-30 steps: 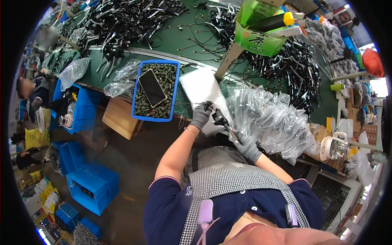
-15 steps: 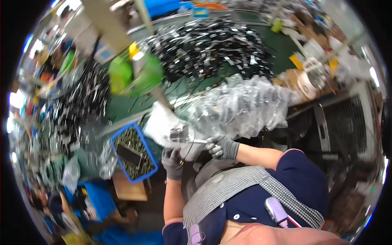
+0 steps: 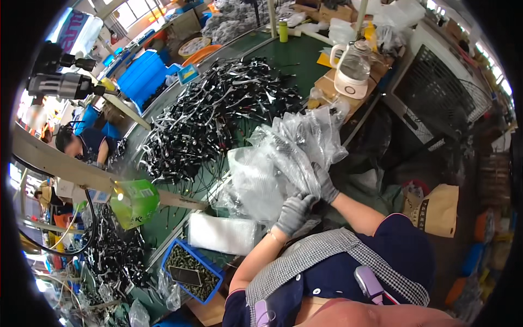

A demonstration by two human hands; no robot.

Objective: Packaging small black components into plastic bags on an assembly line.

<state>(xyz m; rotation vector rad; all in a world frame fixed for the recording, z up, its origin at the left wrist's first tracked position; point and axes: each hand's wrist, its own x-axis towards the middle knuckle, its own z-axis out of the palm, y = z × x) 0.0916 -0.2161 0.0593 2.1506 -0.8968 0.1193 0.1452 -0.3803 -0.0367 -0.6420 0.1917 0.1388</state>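
Note:
In a grey glove, my left hand (image 3: 294, 214) has its fingers curled at the near edge of a clear bubble-wrap bag (image 3: 293, 166). My right hand (image 3: 326, 185), gloved alike, is close beside it and grips the right side of the same bag; some of its fingertips are hidden by the plastic. The bag belongs to a loose, overlapping heap of bubble-wrap bags (image 3: 256, 185) on the green bench. Left of my left forearm lies a flat stack of white bags (image 3: 220, 233).
A blue tray (image 3: 213, 297) of small dark parts holds a dark flat slab (image 3: 184, 276). Behind the bags spreads a large pile of black cables (image 3: 218, 109). A glass kettle (image 3: 353, 71) stands at the back right. A beam with a green bag (image 3: 133, 204) crosses at left. Another person (image 3: 90, 144) sits far left.
Both hands have moved right and away from the white stack, where they held a thin cable with a small bagged piece. That piece no longer shows in my hands. The view has turned.

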